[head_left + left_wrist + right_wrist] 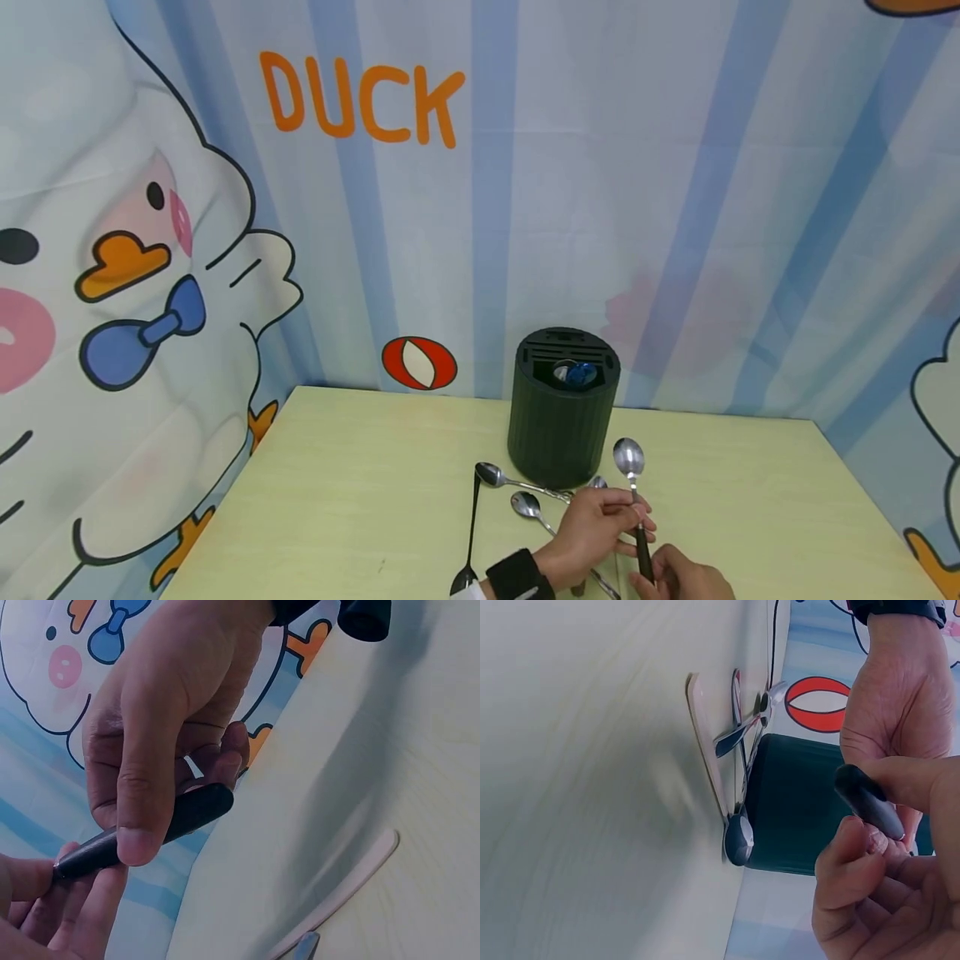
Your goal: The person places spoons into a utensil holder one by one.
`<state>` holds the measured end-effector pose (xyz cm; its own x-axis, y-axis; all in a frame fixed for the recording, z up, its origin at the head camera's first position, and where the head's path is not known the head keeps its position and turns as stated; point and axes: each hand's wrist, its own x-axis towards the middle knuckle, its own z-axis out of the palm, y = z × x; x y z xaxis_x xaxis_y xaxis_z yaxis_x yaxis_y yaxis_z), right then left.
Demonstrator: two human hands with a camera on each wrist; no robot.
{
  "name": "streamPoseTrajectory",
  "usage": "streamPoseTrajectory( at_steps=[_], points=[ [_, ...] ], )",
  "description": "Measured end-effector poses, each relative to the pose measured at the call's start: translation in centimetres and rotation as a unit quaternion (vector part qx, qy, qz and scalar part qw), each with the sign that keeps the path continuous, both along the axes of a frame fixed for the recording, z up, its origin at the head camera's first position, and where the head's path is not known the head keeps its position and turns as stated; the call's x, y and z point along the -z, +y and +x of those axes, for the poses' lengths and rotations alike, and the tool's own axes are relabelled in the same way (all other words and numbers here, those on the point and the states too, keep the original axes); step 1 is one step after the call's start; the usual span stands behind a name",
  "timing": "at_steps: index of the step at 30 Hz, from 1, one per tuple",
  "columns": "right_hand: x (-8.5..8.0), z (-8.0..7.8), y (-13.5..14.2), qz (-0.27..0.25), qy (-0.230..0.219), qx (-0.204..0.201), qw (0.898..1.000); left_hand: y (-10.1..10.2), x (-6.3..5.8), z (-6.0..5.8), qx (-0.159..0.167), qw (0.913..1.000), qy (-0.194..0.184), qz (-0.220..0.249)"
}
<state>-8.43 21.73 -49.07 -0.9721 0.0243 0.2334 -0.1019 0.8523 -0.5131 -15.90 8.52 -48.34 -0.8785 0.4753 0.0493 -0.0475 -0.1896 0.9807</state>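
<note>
Both hands hold one spoon (628, 457) with a metal bowl and dark handle, raised in front of the dark green utensil holder (564, 425), bowl upward. My left hand (588, 529) pinches it high on the handle, near the neck. Lower down, the fingers of my right hand (686, 577) grip the handle's end. In the left wrist view, the dark handle (196, 811) runs between the right hand (169, 712) and the left hand (56, 915). The handle's rounded tip (849, 780) shows in the right wrist view, beside the right hand (889, 907).
Several spoons lie crossed on the table before the holder, among them a silver spoon (491, 475) and a dark one (465, 577). A pale handle (705, 742) lies closest in the right wrist view. Inside the holder sits something blue (581, 375). A printed curtain (600, 167) hangs behind.
</note>
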Motion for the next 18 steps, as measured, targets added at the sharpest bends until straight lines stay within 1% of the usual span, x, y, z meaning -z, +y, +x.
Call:
streamPoseTrajectory(
  at_steps=[4, 7, 10, 11, 13, 16, 18],
  points=[
    [-0.1, -0.2, -0.3, -0.006, -0.006, -0.001, 1.0, -0.4, -0.3, -0.1, -0.001, 0.9998, 0.019, -0.001],
    [-0.5, -0.3, -0.4, -0.016, -0.021, -0.001, 1.0, -0.7, -0.5, -0.1, -0.003, 0.9993, 0.035, -0.011],
    [-1.4, -0.4, -0.4, -0.03, -0.046, 0.005, 0.998, -1.1, -0.7, -0.2, -0.003, 0.998, 0.057, -0.027],
    [-1.8, -0.5, -0.4, -0.035, -0.053, 0.008, 0.998, -1.3, -0.8, -0.2, -0.004, 0.9968, 0.07, -0.036],
    [-2.5, -0.7, -0.3, -0.05, -0.057, 0.013, 0.997, -1.6, -1.1, -0.2, -0.004, 0.9949, 0.089, -0.047],
    [-3.5, -1.1, -0.2, -0.083, -0.031, 0.009, 0.996, -2.1, -1.4, -0.1, -0.006, 0.9913, 0.116, -0.062],
    [-3.9, -1.4, -0.1, -0.111, 0.004, -0.004, 0.994, -2.4, -1.6, 0.0, -0.007, 0.9897, 0.126, -0.066]
  ],
)
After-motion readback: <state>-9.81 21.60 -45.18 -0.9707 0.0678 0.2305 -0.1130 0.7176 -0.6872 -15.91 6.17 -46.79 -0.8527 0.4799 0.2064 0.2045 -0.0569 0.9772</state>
